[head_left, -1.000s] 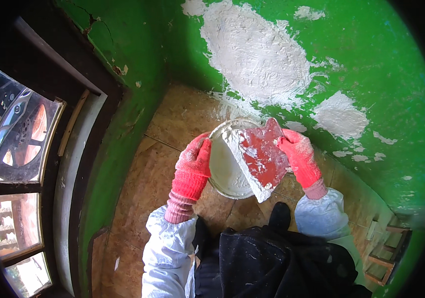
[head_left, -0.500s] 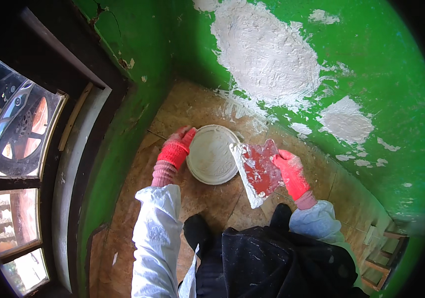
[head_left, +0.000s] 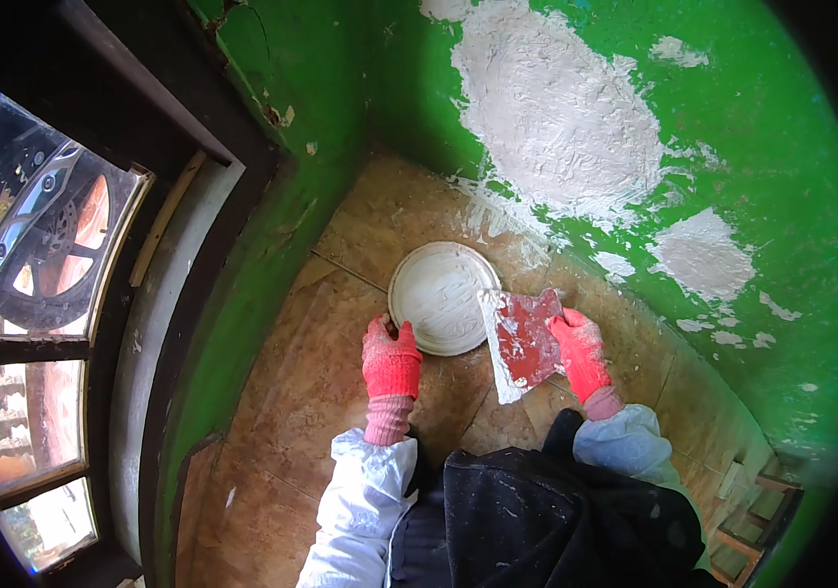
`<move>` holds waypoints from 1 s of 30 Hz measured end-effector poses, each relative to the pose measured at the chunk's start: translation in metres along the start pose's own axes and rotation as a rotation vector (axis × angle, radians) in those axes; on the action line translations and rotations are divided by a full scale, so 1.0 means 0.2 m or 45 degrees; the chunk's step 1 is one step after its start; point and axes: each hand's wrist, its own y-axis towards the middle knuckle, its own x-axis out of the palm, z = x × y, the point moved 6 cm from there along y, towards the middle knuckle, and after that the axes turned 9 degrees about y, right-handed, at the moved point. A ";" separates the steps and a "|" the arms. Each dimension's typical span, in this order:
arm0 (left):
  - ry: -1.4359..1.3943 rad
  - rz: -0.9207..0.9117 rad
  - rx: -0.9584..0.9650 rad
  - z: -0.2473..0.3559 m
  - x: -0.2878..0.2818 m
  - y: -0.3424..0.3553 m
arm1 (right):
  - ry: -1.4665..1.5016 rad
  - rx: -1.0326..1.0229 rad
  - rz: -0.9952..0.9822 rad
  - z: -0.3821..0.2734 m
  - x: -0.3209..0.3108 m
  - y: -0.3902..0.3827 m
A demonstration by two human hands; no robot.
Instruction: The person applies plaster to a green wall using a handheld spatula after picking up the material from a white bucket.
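Now left hand (head_left: 392, 358) grip clamped on rim of white round pan (head_left: 444, 297) on floor (head_left: 292, 392); right hand (head_left: 579, 350) grip closed around red trowel (head_left: 522, 341) beside pan.

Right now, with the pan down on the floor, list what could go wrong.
1. The left hand grips only the rim of the round white pan; a lift from that one edge might tip it and spill plaster onto the tiled floor.
2. The red trowel in the right hand overhangs the pan's edge; wet plaster could drip onto the tiles.
3. Spilled plaster may make the floor slippery.
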 end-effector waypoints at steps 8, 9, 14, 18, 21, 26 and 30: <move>-0.113 -0.095 0.095 0.06 0.01 0.04 | -0.134 0.038 -0.047 0.00 0.04 -0.05; -0.167 -0.042 0.062 0.06 0.00 0.03 | -0.031 0.051 -0.054 0.01 0.04 -0.06; -0.289 0.147 0.033 0.13 0.00 -0.04 | 0.082 -0.030 0.071 0.03 -0.08 -0.01; -0.266 0.262 0.056 0.21 -0.07 -0.11 | 0.165 -0.043 0.134 0.01 -0.17 -0.01; -0.295 0.338 0.091 0.24 -0.11 -0.13 | 0.127 -0.054 0.160 -0.04 -0.15 -0.04; -0.322 0.381 0.180 0.27 -0.15 -0.14 | 0.000 -0.099 0.166 -0.12 -0.12 -0.07; -0.280 0.410 0.265 0.29 -0.20 -0.14 | -0.152 -0.065 0.197 -0.18 -0.09 -0.10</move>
